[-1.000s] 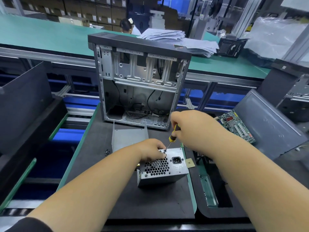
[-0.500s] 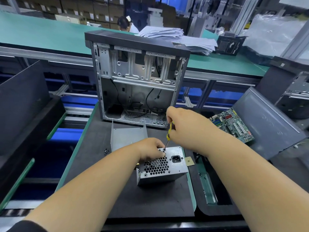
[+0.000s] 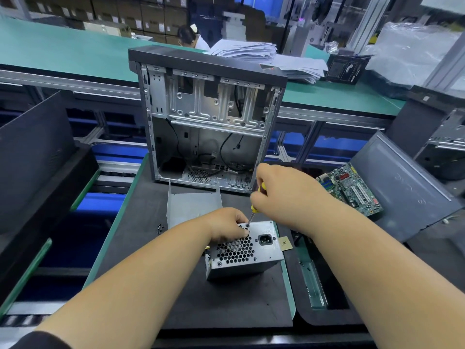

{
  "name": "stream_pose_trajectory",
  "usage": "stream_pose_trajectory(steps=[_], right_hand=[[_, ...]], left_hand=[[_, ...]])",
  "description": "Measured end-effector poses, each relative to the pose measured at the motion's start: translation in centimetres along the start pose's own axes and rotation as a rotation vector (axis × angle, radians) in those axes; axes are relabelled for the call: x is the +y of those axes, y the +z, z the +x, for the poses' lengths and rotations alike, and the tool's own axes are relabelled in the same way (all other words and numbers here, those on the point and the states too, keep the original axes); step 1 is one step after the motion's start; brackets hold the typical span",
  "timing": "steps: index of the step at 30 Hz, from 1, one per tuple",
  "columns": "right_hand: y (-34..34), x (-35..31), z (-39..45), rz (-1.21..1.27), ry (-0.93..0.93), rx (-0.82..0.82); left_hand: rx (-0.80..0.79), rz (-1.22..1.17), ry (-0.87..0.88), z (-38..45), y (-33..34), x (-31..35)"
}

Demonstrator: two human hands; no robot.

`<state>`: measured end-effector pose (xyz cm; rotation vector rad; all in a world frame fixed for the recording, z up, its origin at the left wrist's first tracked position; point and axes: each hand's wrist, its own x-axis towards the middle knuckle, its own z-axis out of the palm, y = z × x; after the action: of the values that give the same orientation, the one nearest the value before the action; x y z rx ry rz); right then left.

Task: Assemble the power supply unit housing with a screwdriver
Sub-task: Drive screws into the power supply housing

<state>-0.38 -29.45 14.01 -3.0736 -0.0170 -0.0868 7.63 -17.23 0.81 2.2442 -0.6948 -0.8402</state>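
A silver power supply unit (image 3: pixel 251 258) with a honeycomb grille and a black socket sits on the black foam mat (image 3: pixel 201 298). My left hand (image 3: pixel 227 224) grips its far left top corner, fingers curled over the edge. My right hand (image 3: pixel 279 195) holds a yellow-handled screwdriver (image 3: pixel 254 209) almost upright, its tip on a screw at the unit's top edge, close to my left fingers. A bent grey metal cover (image 3: pixel 193 205) stands just behind the unit.
An open computer case (image 3: pixel 208 117) stands upright at the back of the mat. A green motherboard (image 3: pixel 352 190) lies to the right beside a dark side panel (image 3: pixel 402 187). A few small screws (image 3: pixel 159 229) lie left of the cover. A dark panel (image 3: pixel 32 157) leans at left.
My right hand has shifted slightly on the screwdriver handle while the tip stays on the same screw. My left hand keeps its grip on the unit.
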Motion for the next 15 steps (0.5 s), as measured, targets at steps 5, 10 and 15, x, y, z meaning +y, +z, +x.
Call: stream_pose_trajectory(steps=[5,10,15], right_hand=[[-0.2,0.2,0.2,-0.069,-0.078,0.052],[-0.2,0.5,0.9,-0.319,0.307,-0.017],[0.2,0.9,0.6,-0.155,0.234,-0.02]], left_hand=[[0.0,0.003,-0.006,0.0,-0.1,0.1],[-0.004,0.009,0.003,-0.2,0.0,0.1],[-0.007,-0.008,-0.003,-0.1,-0.1,0.2]])
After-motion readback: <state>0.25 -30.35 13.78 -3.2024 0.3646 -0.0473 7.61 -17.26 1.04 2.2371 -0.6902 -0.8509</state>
